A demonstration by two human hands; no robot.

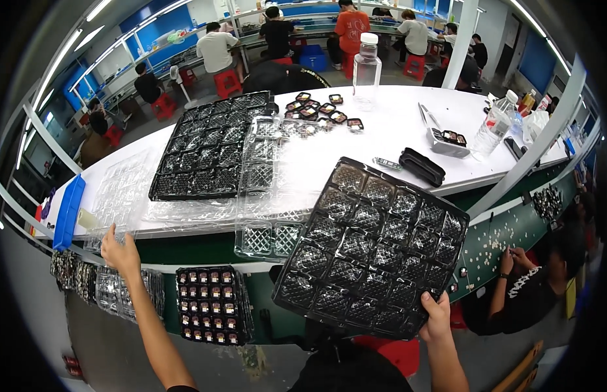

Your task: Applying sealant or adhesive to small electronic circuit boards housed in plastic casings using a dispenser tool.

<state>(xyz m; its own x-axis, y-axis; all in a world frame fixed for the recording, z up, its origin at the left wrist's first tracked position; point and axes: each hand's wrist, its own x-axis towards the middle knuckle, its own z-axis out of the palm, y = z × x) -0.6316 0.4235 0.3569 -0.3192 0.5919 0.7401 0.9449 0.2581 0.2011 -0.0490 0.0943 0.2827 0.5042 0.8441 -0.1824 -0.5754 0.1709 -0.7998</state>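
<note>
My right hand (436, 315) grips the near corner of a black compartment tray (372, 245) under a clear cover, held tilted above the green belt (512, 228). My left hand (118, 251) reaches to the left end of the white table (395, 140) and touches the edge of a clear plastic tray sheet (124, 189). Below it, a small black tray (214, 305) filled with small components rests on the lower level. Another black tray (208, 153) lies on the table beside a clear tray stack (271, 189).
Loose black components (319, 110), two clear bottles (367, 62) (493, 130), a black case (421, 166) and a blue bin (68, 212) are on the table. A person (535, 287) works at the belt on the right. Several people sit at benches behind.
</note>
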